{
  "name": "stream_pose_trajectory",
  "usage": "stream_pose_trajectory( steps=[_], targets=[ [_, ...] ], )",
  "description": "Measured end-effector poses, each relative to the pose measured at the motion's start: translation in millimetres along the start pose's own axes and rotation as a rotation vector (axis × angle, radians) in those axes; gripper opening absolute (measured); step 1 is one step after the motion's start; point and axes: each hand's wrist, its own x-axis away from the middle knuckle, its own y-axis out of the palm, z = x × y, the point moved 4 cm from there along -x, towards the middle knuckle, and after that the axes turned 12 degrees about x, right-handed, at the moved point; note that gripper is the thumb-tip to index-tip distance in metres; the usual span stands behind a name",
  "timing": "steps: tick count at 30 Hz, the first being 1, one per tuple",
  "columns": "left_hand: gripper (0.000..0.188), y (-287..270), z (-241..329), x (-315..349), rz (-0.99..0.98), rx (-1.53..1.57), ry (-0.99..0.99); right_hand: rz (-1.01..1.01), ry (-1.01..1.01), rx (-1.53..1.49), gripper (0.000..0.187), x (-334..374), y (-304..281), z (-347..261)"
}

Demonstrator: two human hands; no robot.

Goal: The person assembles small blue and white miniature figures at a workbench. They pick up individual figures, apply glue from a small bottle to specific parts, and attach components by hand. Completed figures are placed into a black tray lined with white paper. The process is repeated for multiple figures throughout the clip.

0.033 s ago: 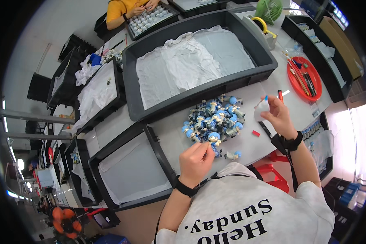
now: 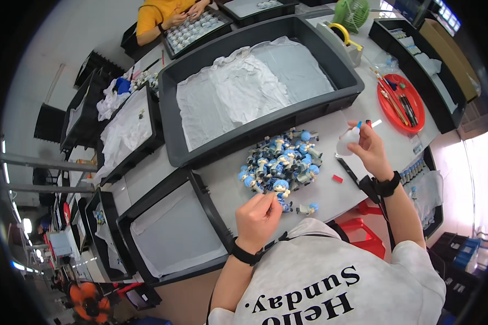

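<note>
My left hand (image 2: pixel 258 216) is closed, its fingertips pinching a small blue-haired figurine (image 2: pixel 281 187) at the near edge of a pile. Similar figurines (image 2: pixel 287 157), blue and grey, lie heaped on the table just beyond it. One loose figurine (image 2: pixel 308 208) rests apart, to the right of my left hand. My right hand (image 2: pixel 370 154) grips a small white squeeze bottle (image 2: pixel 346 143) with a blue tip. The bottle is held tilted above the table, its tip pointing up and to the right, apart from the figurines.
Beyond the pile stands a large dark tray (image 2: pixel 265 122) lined with white cloth; a smaller lined tray (image 2: pixel 209 203) sits left. A red dish (image 2: pixel 382 103) of brushes and pens, a tape dispenser (image 2: pixel 353 53) and a green fan (image 2: pixel 352 15) are right. Another person's hands (image 2: pixel 174 20) work at the far left.
The view has shifted slightly. In my right hand the bottle leans further, its tip turned more to the right. My left hand keeps its pinch on the figurine.
</note>
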Motion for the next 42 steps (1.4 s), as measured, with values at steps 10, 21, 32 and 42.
stream_pose_trajectory(
  steps=[10, 21, 32, 42],
  targets=[
    [0.004, 2.6, 8.5, -3.2, -0.042, -0.026, -0.02, 0.426, 0.123, 0.447, 0.036, -61.8, -85.7, 116.9],
    [0.007, -1.3, 10.1, 0.5, 0.014, -0.006, 0.031, 0.756, 0.067, 0.735, 0.064, -38.0, -78.1, 110.3],
    [0.009, 0.9, 13.4, -0.8, -0.022, -0.037, 0.092, -0.279, -0.646, 0.517, 0.032, 41.2, 101.6, -92.5],
    [0.01, -0.3, 16.4, 6.3, -0.013, -0.026, 0.126, -0.203, -0.946, 0.691, 0.022, 50.6, 114.5, -90.9]
  ],
)
